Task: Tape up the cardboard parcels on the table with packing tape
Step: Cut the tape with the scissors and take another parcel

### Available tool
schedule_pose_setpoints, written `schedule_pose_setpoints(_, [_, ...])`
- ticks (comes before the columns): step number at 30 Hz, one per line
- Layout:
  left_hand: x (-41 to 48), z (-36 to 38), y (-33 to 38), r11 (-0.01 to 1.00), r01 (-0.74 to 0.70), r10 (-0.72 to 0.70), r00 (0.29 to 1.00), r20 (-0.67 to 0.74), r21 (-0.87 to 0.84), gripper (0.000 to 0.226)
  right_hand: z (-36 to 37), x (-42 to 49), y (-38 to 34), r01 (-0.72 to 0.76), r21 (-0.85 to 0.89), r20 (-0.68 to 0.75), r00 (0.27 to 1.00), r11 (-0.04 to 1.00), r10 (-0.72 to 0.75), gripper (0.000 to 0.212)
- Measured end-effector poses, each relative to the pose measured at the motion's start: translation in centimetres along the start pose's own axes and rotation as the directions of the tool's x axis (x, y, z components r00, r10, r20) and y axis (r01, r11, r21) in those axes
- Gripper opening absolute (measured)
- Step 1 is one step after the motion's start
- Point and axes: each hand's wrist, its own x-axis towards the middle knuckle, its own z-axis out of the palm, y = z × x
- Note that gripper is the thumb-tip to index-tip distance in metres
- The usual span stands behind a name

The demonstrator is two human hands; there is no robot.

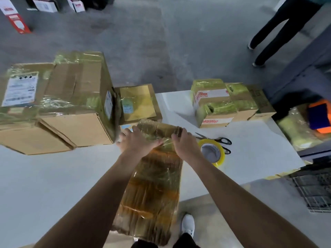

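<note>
both my hands are on the parcel (pixel 152 185), centre of table (pixel 53 176): left hand (pixel 136 141), fingers straight, presses tape (pixel 152 133) down; right hand (pixel 184 143) grips the far edge, likely to steady it. roll (pixel 222 154) lies right.
</note>
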Motion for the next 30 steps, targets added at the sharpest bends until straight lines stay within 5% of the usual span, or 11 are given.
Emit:
schedule_pose_setpoints(5, [-2.1, 1.8, -0.1, 0.987, 0.096, -0.104, 0.993, -0.053, -0.133, 0.104, 1.3, -0.7, -1.0, -0.006, 0.007, 0.026, 1.0, 1.0, 0.006, 0.11])
schedule_pose_setpoints(15, [-0.9, 2.4, -0.9, 0.939, 0.094, -0.122, 0.99, -0.066, -0.33, 0.075, 0.8, -0.1, 1.4, 0.063, 0.219, -0.033, 0.998, 0.974, -0.058, 0.049])
schedule_pose_setpoints(20, [-1.0, 2.9, -0.9, 0.94, 0.09, -0.136, 0.983, -0.12, -0.329, 0.064, 0.8, -0.4, 1.8, -0.046, 0.467, 0.04, 0.999, 0.883, 0.031, 0.049])
schedule_pose_setpoints(25, [-1.6, 2.3, -0.9, 0.924, 0.09, -0.149, 0.98, -0.133, -0.371, 0.058, -0.3, -0.7, 0.8, -0.423, 0.561, 0.308, 0.905, 0.712, 0.295, 0.07])
schedule_pose_setpoints(30, [-0.3, 2.7, -1.8, 0.762, 0.121, -0.182, 0.983, -0.031, -0.636, 0.048, -1.5, -1.5, -0.7, -0.227, 0.488, 0.135, 0.974, 0.843, 0.184, 0.063])
